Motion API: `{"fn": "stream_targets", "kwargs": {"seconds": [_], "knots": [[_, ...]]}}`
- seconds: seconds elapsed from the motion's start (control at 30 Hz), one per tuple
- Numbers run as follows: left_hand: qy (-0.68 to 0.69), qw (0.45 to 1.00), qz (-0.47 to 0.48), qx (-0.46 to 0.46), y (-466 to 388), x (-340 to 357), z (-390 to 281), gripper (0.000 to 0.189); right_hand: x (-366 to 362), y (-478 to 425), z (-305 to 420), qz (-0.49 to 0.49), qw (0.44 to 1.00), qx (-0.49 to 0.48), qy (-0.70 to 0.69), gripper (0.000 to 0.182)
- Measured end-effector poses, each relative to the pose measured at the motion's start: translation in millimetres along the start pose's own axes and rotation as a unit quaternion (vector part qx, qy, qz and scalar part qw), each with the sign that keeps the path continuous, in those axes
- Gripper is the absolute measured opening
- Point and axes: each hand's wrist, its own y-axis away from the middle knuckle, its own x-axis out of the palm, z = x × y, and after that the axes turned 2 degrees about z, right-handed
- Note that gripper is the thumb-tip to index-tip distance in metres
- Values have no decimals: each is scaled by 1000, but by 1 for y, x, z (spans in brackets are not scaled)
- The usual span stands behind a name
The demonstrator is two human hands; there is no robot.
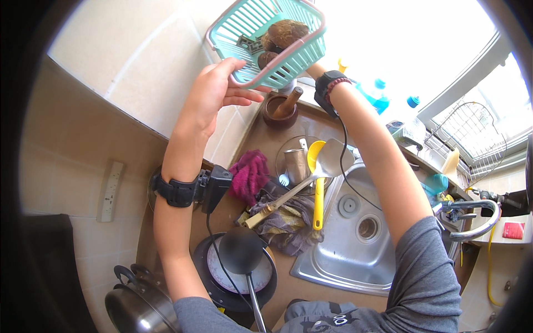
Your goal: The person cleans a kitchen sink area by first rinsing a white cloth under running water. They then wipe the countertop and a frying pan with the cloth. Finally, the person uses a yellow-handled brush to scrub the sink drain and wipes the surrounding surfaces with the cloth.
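Above the counter is a mint-green slatted plastic basket (pixel 302 62) with a pink rim, tilted so its inside faces me. In it lie several brown, rough-surfaced rounded objects (pixel 287 33) and a dark piece with cut-outs (pixel 250 43). My left hand (pixel 227 85) grips the basket's near left corner, its thumb over the rim and its fingers below. My right hand is hidden behind the basket's right side; only its wrist (pixel 315 70) shows. Just below the basket stands a brown mortar (pixel 272 118) with a wooden pestle (pixel 289 102).
A metal spatula (pixel 333 158), a yellow slotted spoon (pixel 318 204), cloths (pixel 250 175) and a metal cup (pixel 295 165) crowd the counter. A steel sink (pixel 345 258) with a tap (pixel 479 204) is at right. Pans (pixel 200 287) and pots (pixel 137 308) stand lower left; bottles (pixel 377 98) line the windowsill.
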Motion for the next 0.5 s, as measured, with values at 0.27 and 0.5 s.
{"fn": "stream_targets", "kwargs": {"seconds": [0.27, 0.5], "knots": [[-15, 1000, -4, 9, -3, -6, 10, 30, -4, 4, 0, -4, 999, 5, 34, 37], [-23, 1000, -19, -3, -6, -10, 19, 31, -8, 10, 5, -9, 999, 9, 42, 34]]}}
